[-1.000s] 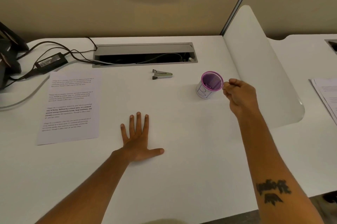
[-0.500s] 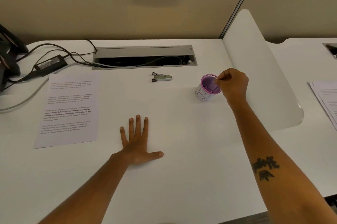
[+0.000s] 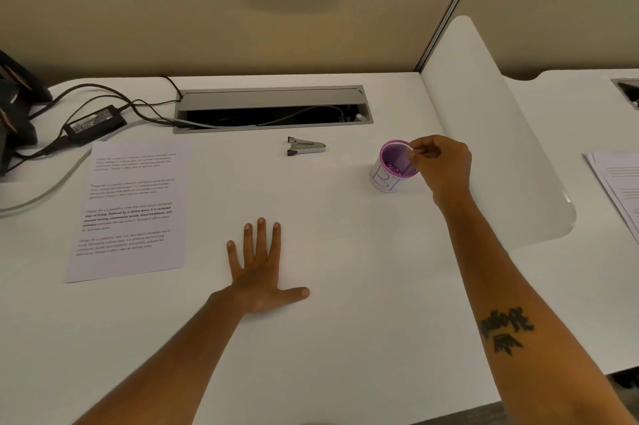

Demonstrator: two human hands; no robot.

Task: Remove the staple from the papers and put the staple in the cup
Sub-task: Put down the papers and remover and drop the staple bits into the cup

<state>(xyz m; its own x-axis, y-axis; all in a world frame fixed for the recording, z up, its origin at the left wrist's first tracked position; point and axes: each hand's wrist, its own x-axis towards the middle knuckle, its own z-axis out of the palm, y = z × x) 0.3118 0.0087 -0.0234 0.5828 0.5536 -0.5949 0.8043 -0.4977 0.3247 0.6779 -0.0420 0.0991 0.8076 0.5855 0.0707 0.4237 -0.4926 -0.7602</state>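
Right hand [image 3: 444, 165] over rim of purple mesh cup [image 3: 394, 167], thumb and forefinger pinched together, staple too small to make out, left hand [image 3: 261, 269] flat and spread on white desk [image 3: 345, 338] holding nothing, printed papers [image 3: 129, 206] at left, staple remover [image 3: 306, 146] behind.

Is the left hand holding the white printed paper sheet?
No, the left hand lies flat and open on the white desk, apart from the white printed paper sheet.

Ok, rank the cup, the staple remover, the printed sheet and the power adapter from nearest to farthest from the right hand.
From the right hand:
1. Cup, right at its fingertips.
2. Staple remover, mid-desk, to the left.
3. Printed sheet, left side of the desk.
4. Power adapter, far left corner.
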